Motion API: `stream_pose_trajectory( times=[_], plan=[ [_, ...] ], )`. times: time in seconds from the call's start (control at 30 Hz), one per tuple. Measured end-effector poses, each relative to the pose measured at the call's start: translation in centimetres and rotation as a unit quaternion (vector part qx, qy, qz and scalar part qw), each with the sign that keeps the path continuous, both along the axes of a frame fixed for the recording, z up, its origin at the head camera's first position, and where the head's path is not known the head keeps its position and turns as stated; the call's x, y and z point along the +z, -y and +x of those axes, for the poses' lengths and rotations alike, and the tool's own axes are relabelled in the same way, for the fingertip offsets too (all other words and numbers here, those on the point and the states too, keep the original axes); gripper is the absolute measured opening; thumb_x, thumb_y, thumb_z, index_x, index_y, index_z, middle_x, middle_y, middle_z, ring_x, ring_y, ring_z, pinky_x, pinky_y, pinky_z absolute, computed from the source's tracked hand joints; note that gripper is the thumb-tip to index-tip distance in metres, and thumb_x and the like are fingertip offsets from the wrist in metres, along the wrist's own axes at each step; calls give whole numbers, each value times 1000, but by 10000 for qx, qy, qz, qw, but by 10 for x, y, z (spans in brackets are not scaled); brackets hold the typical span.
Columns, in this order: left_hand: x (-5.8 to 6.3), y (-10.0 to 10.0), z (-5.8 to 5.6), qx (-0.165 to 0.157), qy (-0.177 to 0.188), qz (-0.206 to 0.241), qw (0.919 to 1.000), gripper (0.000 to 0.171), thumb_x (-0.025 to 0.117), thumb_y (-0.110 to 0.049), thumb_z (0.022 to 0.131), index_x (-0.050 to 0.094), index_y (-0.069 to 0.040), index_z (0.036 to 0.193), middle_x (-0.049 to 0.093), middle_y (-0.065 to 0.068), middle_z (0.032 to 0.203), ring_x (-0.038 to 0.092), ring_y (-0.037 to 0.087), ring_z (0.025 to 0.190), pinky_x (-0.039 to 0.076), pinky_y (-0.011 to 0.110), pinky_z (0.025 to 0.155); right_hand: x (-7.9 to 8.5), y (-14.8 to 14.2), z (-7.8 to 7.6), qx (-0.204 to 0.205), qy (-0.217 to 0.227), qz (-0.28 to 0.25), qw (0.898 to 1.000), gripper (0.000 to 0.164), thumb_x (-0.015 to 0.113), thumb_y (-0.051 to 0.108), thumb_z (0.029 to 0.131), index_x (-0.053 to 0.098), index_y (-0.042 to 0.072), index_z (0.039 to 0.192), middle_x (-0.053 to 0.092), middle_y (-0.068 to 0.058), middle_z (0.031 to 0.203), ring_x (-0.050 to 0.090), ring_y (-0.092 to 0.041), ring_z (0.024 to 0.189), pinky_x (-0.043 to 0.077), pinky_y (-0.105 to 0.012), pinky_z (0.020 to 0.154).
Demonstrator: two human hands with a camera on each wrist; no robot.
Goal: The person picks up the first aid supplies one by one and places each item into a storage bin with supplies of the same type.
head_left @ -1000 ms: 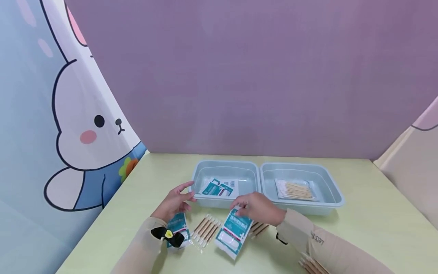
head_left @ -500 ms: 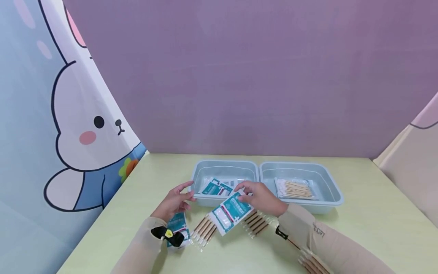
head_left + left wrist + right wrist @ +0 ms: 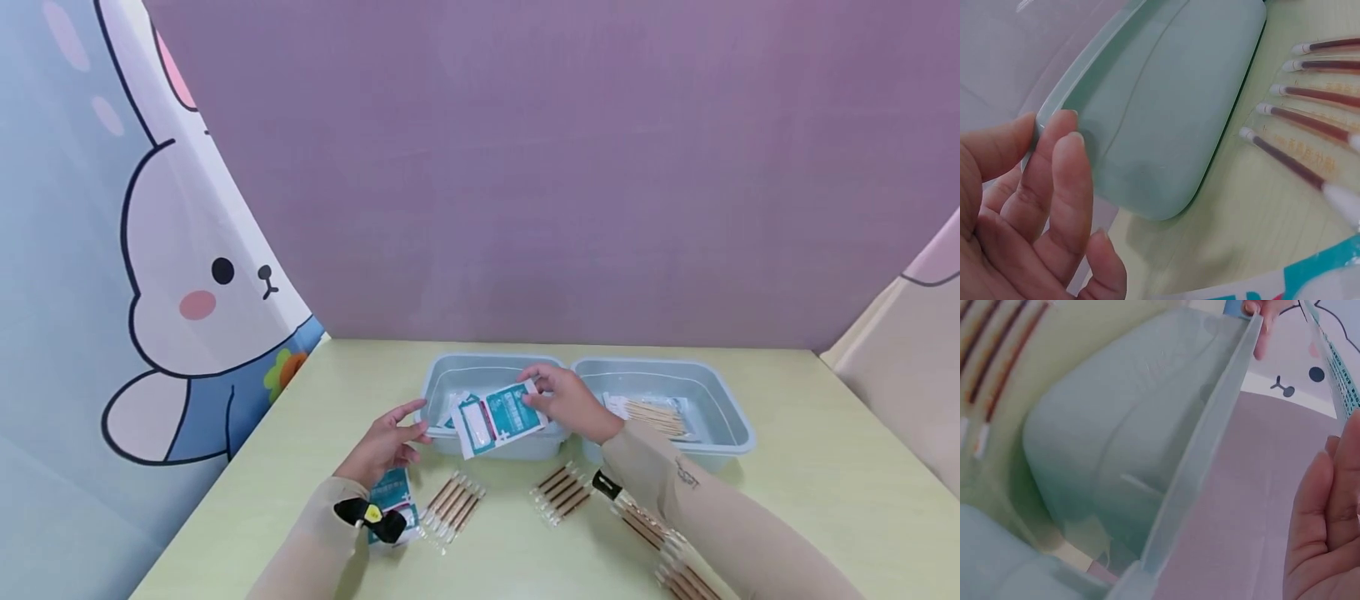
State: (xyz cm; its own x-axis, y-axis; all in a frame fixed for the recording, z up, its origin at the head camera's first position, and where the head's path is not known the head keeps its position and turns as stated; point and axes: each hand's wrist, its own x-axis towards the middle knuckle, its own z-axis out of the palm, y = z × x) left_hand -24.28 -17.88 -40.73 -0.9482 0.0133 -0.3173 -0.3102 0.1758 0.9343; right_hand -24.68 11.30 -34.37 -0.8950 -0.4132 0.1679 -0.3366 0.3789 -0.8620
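My right hand [image 3: 572, 402] pinches a teal-and-white dressing packet [image 3: 498, 418] by its right end, over the front rim of the left light-blue tray [image 3: 491, 360]. In the right wrist view the packet [image 3: 1334, 359] shows edge-on above the fingers. At the tray's front left corner my left hand [image 3: 386, 442] holds the rim, thumb and fingers on either side of it in the left wrist view. Another packet in that tray is mostly hidden behind the held one. A similar dressing packet [image 3: 397, 504] lies on the table, partly under the left wrist.
Cotton swabs in a clear pack [image 3: 652, 417] lie in the right tray [image 3: 720, 400]. Brown-filled swab strips lie in front: one strip [image 3: 453, 504] at left, another [image 3: 562, 492] mid-table, more swabs [image 3: 667, 546] by the right forearm. A purple wall [image 3: 570, 208] stands behind.
The right hand has raised the dressing packet from low over the table up and forward to the left tray, turning it more sideways. The left hand stays at the tray corner.
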Motion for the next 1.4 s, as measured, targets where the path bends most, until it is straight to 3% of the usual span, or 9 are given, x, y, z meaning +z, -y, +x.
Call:
stream_pose_trajectory(
  times=[0.2, 0.63, 0.87, 1.07, 1.2, 1.4],
  plan=[
    [-1, 0, 0, 5, -37, 58, 10000, 46, 58, -21, 97, 47, -19, 141, 69, 5, 86, 57, 19, 56, 42, 29, 63, 8, 10, -11, -412, 171, -60, 9990, 26, 59, -1, 92, 57, 0, 118, 63, -13, 91, 58, -19, 69, 52, -39, 62],
    [1, -2, 0, 43, 11, 47, 10000, 45, 58, -21, 97, 48, -19, 141, 70, 6, 87, 57, 20, 54, 42, 28, 62, 19, 30, -46, -1124, 652, -48, 9915, 28, 62, 6, 93, 57, 6, 120, 62, -14, 99, 60, -23, 78, 54, -31, 66],
    [1, -1, 1, 23, -21, 50, 10000, 45, 57, -21, 97, 47, -19, 141, 70, 6, 87, 56, 20, 53, 42, 28, 61, 23, 42, -61, -1177, 693, -77, 9906, 26, 60, 4, 93, 56, 4, 120, 63, -16, 99, 60, -22, 68, 55, -38, 71],
    [5, 1, 2, 38, -61, -13, 10000, 44, 57, -20, 98, 48, -19, 141, 70, 6, 88, 57, 20, 55, 42, 28, 62, 23, 51, -70, -1254, 735, 152, 9893, 27, 59, 5, 94, 55, 3, 121, 62, -17, 104, 61, -23, 69, 55, -32, 66],
    [7, 0, 2, -23, -58, -230, 9997, 45, 57, -20, 97, 48, -18, 141, 70, 6, 88, 60, 22, 60, 43, 29, 65, 15, 55, -76, -1297, 889, 503, 9863, 30, 60, 4, 93, 54, 1, 122, 59, -17, 110, 62, -25, 75, 54, -29, 63],
    [8, -2, 3, -95, -38, -388, 9992, 46, 57, -21, 97, 47, -17, 141, 70, 5, 88, 61, 22, 60, 44, 29, 66, 3, 58, -88, -1209, 1379, 866, 9792, 36, 61, 1, 92, 53, 0, 126, 60, -17, 105, 62, -24, 65, 54, -29, 60]
  ],
)
